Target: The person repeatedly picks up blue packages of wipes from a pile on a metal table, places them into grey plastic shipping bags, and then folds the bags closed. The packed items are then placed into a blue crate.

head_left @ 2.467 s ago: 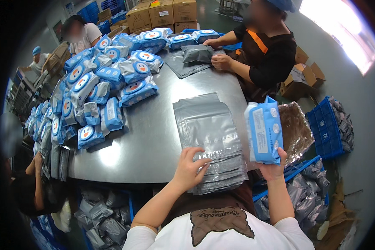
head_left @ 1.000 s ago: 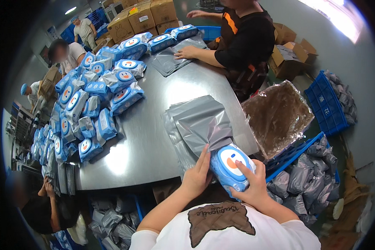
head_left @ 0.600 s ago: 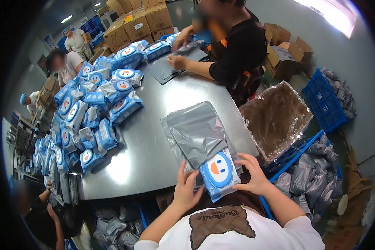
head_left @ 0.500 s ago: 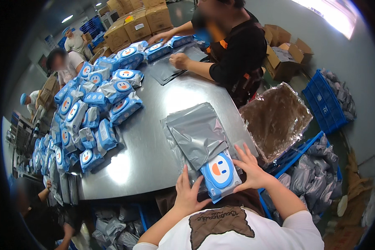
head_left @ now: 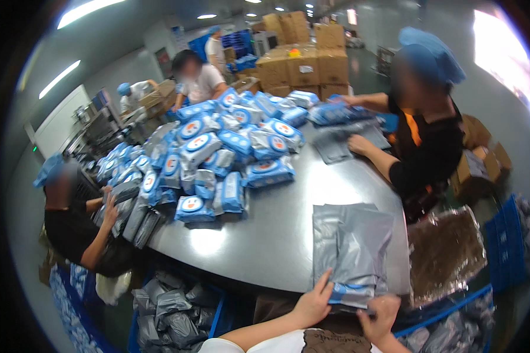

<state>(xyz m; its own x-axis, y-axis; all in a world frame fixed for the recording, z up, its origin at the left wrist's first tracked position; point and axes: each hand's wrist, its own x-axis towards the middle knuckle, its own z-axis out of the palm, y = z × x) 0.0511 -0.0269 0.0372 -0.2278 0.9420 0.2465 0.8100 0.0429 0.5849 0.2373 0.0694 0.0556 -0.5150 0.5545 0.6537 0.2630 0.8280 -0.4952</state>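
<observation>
A blue-and-white pack of wipes [head_left: 353, 292] lies mostly inside a grey plastic mailing bag [head_left: 359, 259], with only its near end showing at the bag's mouth. My left hand [head_left: 313, 305] grips the bag's left edge beside the pack, its index finger stretched up along the bag. At the right corner of the mouth, my right hand [head_left: 383, 313] is closed on the bag's edge, its fingers slightly blurred. Beneath this bag, further flat grey bags [head_left: 327, 226] are stacked near the front right of the metal table [head_left: 271, 235].
A big heap of wipes packs [head_left: 218, 153] covers the table's left and far side. Co-workers stand at the left [head_left: 70, 217] and right [head_left: 430, 129]. Blue crates of filled grey bags [head_left: 171, 312] stand below the table edge. A foil-edged brown tray [head_left: 447, 256] is at the right.
The pack has gone from lying mostly exposed to sitting mostly inside the grey bag. My right hand has closed on the bag's edge. The view has tilted up and swung left.
</observation>
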